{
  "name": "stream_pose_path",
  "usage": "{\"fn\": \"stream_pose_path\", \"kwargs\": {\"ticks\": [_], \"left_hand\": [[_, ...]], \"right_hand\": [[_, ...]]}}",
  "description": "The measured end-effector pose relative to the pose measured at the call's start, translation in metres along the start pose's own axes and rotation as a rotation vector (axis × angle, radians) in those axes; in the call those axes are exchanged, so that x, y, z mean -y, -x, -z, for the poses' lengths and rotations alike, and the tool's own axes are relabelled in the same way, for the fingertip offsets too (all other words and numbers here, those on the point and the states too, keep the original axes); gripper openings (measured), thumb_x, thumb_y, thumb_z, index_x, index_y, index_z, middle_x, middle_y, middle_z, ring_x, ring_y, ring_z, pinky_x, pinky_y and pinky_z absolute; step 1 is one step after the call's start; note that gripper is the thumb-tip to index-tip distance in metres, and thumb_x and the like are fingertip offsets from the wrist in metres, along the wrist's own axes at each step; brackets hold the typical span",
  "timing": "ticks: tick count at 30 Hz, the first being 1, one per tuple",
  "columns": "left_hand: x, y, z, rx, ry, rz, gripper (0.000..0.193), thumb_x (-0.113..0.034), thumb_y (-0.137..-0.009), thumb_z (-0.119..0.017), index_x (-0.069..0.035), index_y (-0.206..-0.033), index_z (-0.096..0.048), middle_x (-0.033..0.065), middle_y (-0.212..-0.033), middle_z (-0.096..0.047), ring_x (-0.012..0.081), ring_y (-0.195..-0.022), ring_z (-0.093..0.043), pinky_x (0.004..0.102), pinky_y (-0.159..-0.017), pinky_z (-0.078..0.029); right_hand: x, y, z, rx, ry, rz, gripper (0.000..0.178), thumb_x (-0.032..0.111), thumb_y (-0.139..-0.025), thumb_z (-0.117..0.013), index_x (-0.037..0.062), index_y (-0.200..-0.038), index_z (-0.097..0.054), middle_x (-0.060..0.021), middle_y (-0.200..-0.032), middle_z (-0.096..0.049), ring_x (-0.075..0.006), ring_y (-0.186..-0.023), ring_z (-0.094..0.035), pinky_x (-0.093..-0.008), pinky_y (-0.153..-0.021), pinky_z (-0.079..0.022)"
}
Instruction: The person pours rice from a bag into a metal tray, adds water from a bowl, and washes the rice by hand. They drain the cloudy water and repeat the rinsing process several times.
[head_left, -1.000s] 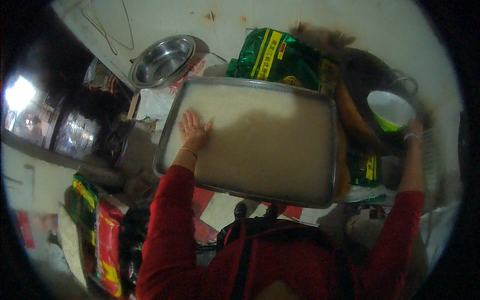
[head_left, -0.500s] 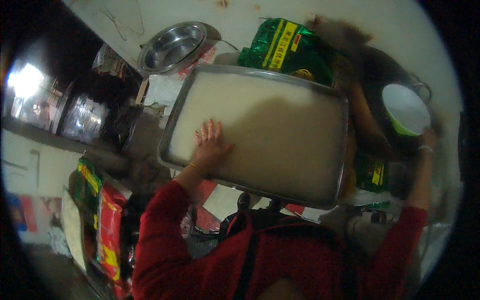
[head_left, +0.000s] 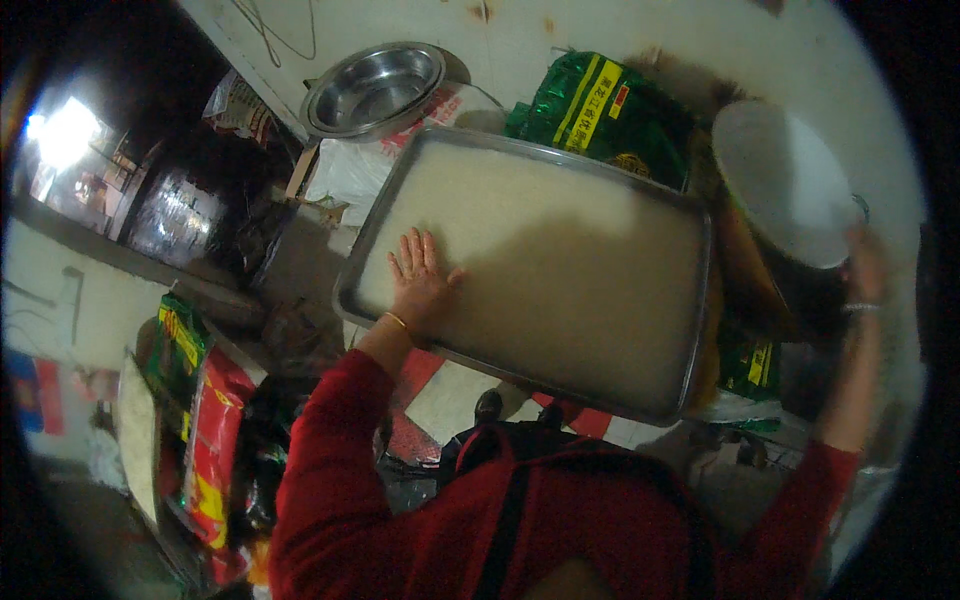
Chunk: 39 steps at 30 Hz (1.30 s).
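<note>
A large rectangular metal tray (head_left: 348, 275) holds a level, pale cream mass; I cannot tell if it is grain or cloudy liquid. On its left part lies my left hand (head_left: 420, 290), palm down, fingers spread, near the tray's front left corner. My right hand (head_left: 866, 258), a little blurred, grips the lower right edge of a white bowl (head_left: 785, 185) at the far right. The bowl is tilted, its pale inside showing, beyond the tray's right side. A shadow covers much of the tray's contents.
Behind the tray stand a shiny metal basin (head_left: 375, 92) and a green sack (head_left: 600, 110). Another green package (head_left: 748, 368) sits right of the tray. Red and yellow packaging (head_left: 218, 430) is at the left, with a dark shiny vessel (head_left: 175, 225) beyond it. A pale wall rises behind.
The white bowl has gone up and tipped so that more of its inside shows. My right hand has risen slightly with it. My left hand stays flat on the tray's contents.
</note>
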<state>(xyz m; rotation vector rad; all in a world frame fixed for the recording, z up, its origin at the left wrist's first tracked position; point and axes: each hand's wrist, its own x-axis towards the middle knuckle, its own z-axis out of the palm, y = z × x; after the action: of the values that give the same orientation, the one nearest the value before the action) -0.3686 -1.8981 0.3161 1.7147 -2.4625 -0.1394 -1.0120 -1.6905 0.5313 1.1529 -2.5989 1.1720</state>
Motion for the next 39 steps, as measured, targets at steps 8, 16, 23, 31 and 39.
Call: {"fn": "stream_pose_path", "kwargs": {"ticks": [8, 16, 23, 31, 39], "left_hand": [[0.018, -0.006, 0.019, 0.244, -0.027, 0.139, 0.079, -0.058, -0.086, -0.037, -0.012, -0.143, -0.007, 0.0159, -0.149, 0.001, 0.0387, -0.136, 0.006, 0.0578, -0.105, -0.001], [-0.068, -0.032, 0.035, 0.113, 0.098, -0.379, 0.068, -0.044, -0.087, -0.048, -0.01, -0.14, -0.022, 0.0183, -0.145, -0.017, 0.0384, -0.136, -0.003, 0.056, -0.107, -0.006], [-0.141, -0.076, 0.025, -0.038, 0.534, -0.485, 0.035, -0.031, -0.086, -0.049, -0.001, -0.1, -0.06, 0.0221, -0.104, -0.057, 0.0363, -0.098, -0.053, 0.0433, -0.09, -0.04], [-0.14, -0.088, 0.029, -0.053, 0.52, -0.224, 0.033, -0.028, -0.092, -0.042, -0.002, -0.08, -0.06, 0.0176, -0.075, -0.062, 0.0363, -0.069, -0.058, 0.0439, -0.063, -0.045], [-0.16, -0.063, 0.026, 0.146, 0.239, -0.327, 0.026, -0.026, -0.091, -0.038, -0.012, -0.101, -0.058, 0.0157, -0.086, -0.064, 0.0347, -0.078, -0.062, 0.0443, -0.068, -0.049]], "right_hand": [[0.149, 0.074, -0.08, 0.111, -0.102, 0.401, 0.03, 0.023, -0.08, -0.055, 0.0026, -0.101, -0.06, -0.0056, -0.076, -0.062, -0.0151, -0.061, -0.055, -0.0325, -0.056, -0.046], [0.218, 0.1, -0.114, 0.26, -0.052, 0.465, 0.025, 0.02, -0.075, -0.052, 0.0009, -0.09, -0.059, -0.02, -0.078, -0.061, -0.0362, -0.074, -0.059, -0.0417, -0.067, -0.046], [0.24, 0.105, -0.124, 0.105, 0.059, 0.544, 0.024, 0.02, -0.073, -0.052, -0.0003, -0.084, -0.058, -0.0223, -0.076, -0.058, -0.0395, -0.071, -0.057, -0.0448, -0.065, -0.046], [0.176, 0.072, -0.086, 0.104, -0.41, 0.282, 0.025, 0.025, -0.077, -0.06, 0.0005, -0.075, -0.061, -0.0092, -0.066, -0.061, -0.0242, -0.064, -0.06, -0.0381, -0.062, -0.047], [0.047, 0.026, 0.009, -0.111, -0.104, -0.117, 0.028, 0.027, -0.083, -0.054, 0.0016, -0.093, -0.059, -0.0114, -0.074, -0.061, -0.0211, -0.055, -0.057, -0.0344, -0.047, -0.045]]}}
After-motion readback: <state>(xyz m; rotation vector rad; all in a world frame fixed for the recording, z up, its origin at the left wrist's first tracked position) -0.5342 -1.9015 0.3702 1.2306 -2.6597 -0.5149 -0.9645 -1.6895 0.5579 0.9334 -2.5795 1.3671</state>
